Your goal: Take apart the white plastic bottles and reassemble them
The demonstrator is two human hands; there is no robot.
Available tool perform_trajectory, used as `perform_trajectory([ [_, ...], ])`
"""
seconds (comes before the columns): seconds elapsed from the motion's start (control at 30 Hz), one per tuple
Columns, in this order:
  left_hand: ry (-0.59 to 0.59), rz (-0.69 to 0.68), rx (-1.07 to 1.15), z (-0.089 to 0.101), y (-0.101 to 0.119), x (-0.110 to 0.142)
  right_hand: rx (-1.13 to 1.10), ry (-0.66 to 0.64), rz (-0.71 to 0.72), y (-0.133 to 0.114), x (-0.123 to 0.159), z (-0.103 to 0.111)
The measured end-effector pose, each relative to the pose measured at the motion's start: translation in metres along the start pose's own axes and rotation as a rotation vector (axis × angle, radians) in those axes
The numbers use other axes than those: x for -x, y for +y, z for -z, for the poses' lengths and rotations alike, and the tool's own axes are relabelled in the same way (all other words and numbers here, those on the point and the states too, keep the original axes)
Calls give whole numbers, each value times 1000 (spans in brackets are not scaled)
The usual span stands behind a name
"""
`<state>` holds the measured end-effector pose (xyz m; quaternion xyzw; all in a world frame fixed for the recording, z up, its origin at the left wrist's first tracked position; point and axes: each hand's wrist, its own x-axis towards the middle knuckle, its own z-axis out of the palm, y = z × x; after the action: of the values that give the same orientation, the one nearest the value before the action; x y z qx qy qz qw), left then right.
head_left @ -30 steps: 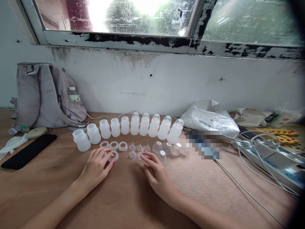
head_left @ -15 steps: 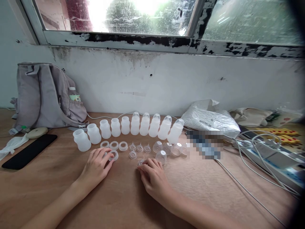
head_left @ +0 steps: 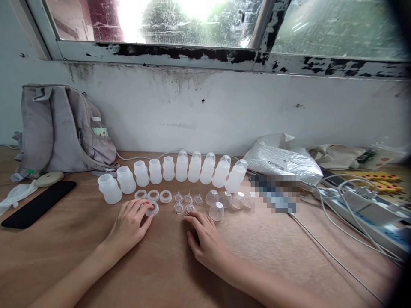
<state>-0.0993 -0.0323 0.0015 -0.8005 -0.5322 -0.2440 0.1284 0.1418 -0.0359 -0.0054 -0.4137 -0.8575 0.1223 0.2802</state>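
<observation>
A row of several translucent white bottles (head_left: 167,171) stands across the wooden table (head_left: 167,273); the right ones carry clear caps. In front lie white screw rings (head_left: 153,195), small clear nipples (head_left: 187,199) and clear dome caps (head_left: 224,199). My left hand (head_left: 130,226) lies flat, its fingertips touching a ring (head_left: 152,209). Flat on the table too, my right hand (head_left: 205,241) has its fingers spread and holds nothing. Its fingertips are just short of a nipple (head_left: 190,209), with a clear cap (head_left: 216,211) beside it.
A grey backpack (head_left: 61,128) with a water bottle leans at the left wall. A black phone (head_left: 38,204) lies at the left. A white plastic bag (head_left: 282,160), a power strip (head_left: 362,214) and cables fill the right side.
My right hand had curled over a nipple near the table's middle; it has since let go, flattened and drawn back slightly. The nipple now sits beside the other one. My left hand barely moved.
</observation>
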Motion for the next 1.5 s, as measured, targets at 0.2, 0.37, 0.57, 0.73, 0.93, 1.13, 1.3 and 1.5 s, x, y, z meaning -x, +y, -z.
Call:
perform_trajectory([
  [0.2, 13, -17, 15, 1, 2, 0, -21, 12, 6, 0, 0, -1],
  [0.37, 10, -16, 29, 2, 4, 0, -42, 9, 23, -1, -1, 0],
  [0.57, 10, -28, 48, 2, 6, 1, -52, -3, 22, 0, 0, -1],
  [0.73, 12, -44, 66, 3, 8, 1, -46, 14, 30, 3, -2, -4],
  [0.93, 27, -74, 89, 2, 12, 2, 64, 11, 106, -6, 2, 0],
  [1.13, 7, -96, 154, 0, 21, 4, 184, 75, 247, -13, -9, 12],
  [1.3, 8, -105, 194, 1, 23, 5, 354, 281, 155, -4, -73, 39],
  [1.5, 40, -95, 195, 1, 23, 5, 672, 339, 97, 19, -158, 52],
])
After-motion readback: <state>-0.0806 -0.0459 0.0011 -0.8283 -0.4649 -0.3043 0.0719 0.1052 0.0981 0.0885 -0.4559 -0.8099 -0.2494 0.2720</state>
